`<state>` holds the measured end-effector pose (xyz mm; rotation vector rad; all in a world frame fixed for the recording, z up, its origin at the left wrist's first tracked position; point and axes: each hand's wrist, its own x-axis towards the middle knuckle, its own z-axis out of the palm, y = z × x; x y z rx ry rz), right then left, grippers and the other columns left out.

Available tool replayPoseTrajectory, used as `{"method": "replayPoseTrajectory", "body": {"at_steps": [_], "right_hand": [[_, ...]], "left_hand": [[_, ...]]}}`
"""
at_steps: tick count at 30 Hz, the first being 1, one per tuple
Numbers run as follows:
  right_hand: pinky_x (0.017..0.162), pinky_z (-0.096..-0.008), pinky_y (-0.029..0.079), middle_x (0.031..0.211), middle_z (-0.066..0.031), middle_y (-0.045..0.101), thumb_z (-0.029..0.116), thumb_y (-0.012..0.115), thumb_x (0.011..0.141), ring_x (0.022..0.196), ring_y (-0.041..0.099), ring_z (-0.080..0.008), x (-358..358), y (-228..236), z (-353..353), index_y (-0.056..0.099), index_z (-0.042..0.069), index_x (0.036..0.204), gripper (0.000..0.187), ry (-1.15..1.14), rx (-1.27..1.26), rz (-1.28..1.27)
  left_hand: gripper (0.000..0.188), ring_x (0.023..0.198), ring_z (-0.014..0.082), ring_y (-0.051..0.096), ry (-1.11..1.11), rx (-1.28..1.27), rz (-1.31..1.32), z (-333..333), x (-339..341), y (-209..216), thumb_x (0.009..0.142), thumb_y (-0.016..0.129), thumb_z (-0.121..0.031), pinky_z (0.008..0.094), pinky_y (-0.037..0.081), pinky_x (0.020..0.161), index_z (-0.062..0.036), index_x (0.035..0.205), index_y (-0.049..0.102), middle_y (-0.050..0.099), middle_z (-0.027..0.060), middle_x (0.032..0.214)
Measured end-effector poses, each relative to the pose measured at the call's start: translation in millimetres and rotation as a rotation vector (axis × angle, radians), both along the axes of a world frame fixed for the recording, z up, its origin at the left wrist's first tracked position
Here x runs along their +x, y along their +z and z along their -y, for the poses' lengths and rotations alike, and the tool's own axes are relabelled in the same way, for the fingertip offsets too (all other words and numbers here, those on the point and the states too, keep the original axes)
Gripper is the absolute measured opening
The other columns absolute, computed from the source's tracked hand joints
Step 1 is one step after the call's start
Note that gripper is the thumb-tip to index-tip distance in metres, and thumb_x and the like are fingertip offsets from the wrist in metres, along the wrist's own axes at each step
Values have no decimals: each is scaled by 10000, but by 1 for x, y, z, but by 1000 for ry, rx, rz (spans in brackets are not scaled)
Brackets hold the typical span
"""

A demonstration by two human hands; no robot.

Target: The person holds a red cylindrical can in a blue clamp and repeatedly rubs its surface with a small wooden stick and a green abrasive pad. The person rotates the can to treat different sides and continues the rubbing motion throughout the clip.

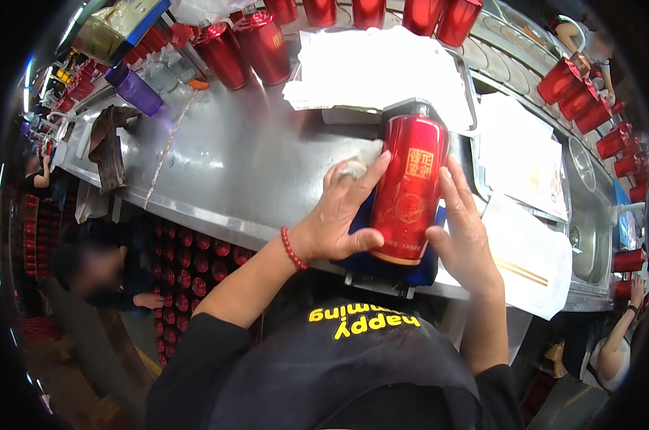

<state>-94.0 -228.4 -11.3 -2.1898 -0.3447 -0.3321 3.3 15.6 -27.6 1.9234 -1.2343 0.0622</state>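
Observation:
A shiny red bottle point(410, 190) with gold marks and a clear stopper lies tilted on a dark blue pad point(428, 269) at the table's front edge, its top pointing away from me. My left hand point(335, 211) grips its left side, thumb near the base. A whitish cloth point(360, 163) is tucked among the fingers of that hand. On the other side, my right hand point(468, 236) presses against the bottle, fingers along it and thumb low on the edge. The bottle sits between both hands.
Behind the bottle, a tray holds a stack of white paper point(375, 68). More red bottles point(263, 46) stand at the far left and on a curved conveyor point(511, 61). A purple bottle point(135, 89), a brown cloth point(109, 147) and a sink point(589, 247) flank the steel table. Co-workers are at both sides.

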Motion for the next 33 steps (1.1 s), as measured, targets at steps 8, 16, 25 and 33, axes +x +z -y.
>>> {"method": "replayPoseTrajectory", "body": {"at_steps": [8, 16, 25, 33], "right_hand": [[1101, -431, 435, 1652, -246, 232, 359, 626, 1004, 1302, 511, -351, 1, 4, -2, 409, 123, 1567, 648, 6, 33, -26], [984, -401, 516, 1643, -232, 252, 318, 657, 990, 1118, 575, -275, 2, 7, -4, 442, 124, 1551, 631, -16, -47, -1], [1043, -413, 483, 1634, -242, 270, 339, 635, 1006, 1208, 568, -332, 3, 2, -2, 446, 115, 1546, 614, -18, -9, -5], [1050, -421, 486, 1615, -235, 306, 392, 659, 979, 1204, 584, -311, 0, 0, -3, 460, 126, 1541, 652, -7, 84, -8]], "left_hand": [[746, 1422, 345, 395, 0, -92, 21, 2, 6, 5, 1020, 438, -614, 523, 134, 1203, -199, 1624, 300, 407, 213, 1572], [795, 1527, 288, 250, -16, -319, -582, 15, 4, 4, 1055, 514, -460, 399, 195, 1232, 7, 1611, 192, 272, 207, 1637], [764, 1460, 326, 360, 49, -378, -604, 31, 6, -9, 1037, 550, -468, 431, 249, 1211, -59, 1608, 249, 375, 206, 1581], [547, 1459, 358, 317, 33, -126, -4, 18, 9, 7, 1009, 562, -517, 451, 164, 1212, -222, 1470, 581, 317, 222, 1614]]}}
